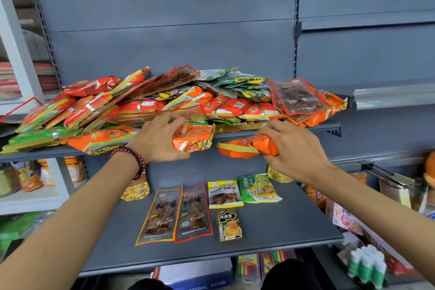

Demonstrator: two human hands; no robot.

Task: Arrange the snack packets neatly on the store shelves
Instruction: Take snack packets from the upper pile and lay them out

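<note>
A loose heap of snack packets [179,101], red, orange and green, covers the upper grey shelf [324,128]. My left hand [157,139] grips an orange packet [195,141] at the shelf's front edge. My right hand [289,146] grips another orange packet [244,148], held just in front of and below that edge. On the lower grey shelf [294,226] lie several packets side by side: two long skewer packets [176,214], a yellow one [224,194], a green one [259,188] and a small dark one [229,225].
A yellow nut packet [136,192] leans at the lower shelf's back left. White shelving [14,42] with goods stands at the left. Hooks and pink boxes [346,219] crowd the right. Paper reams and pens [249,266] sit beneath the lower shelf.
</note>
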